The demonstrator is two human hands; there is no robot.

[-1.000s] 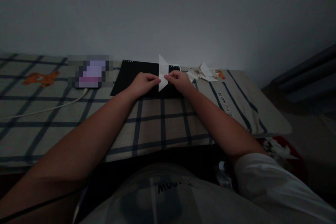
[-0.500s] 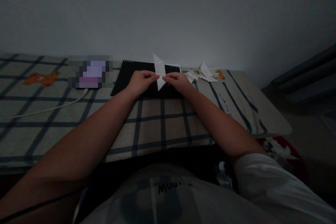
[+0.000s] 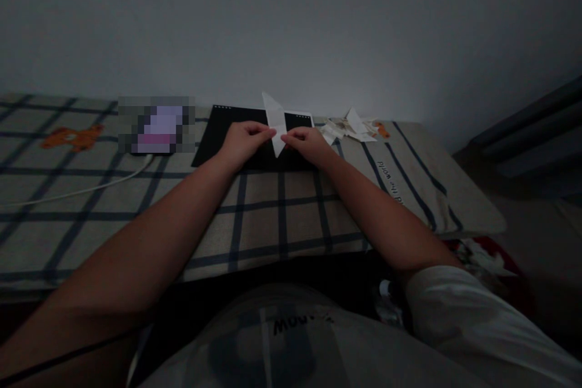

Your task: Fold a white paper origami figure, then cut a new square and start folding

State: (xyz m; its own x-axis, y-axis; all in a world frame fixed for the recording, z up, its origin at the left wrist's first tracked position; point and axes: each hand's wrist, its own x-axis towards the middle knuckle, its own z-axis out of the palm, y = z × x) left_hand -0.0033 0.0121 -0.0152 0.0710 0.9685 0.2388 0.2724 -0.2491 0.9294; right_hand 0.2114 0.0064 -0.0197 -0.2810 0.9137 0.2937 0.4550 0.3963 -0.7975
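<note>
Head-camera view over a dim plaid-covered table [image 3: 254,218]: at far left an orange cartoon print [image 3: 70,135] marked the cloth, with a white cable [image 3: 86,189] trailing toward a blurred-out object. At centre, the left hand [image 3: 243,140] and right hand [image 3: 307,142] pinched a folded white paper piece [image 3: 275,124] from either side, fingertips closed on its edges, holding it upright above a black notebook [image 3: 227,133], apparently used as a firm, dark working surface. Paper scraps [image 3: 348,127] lay just right, out of the way.
</note>
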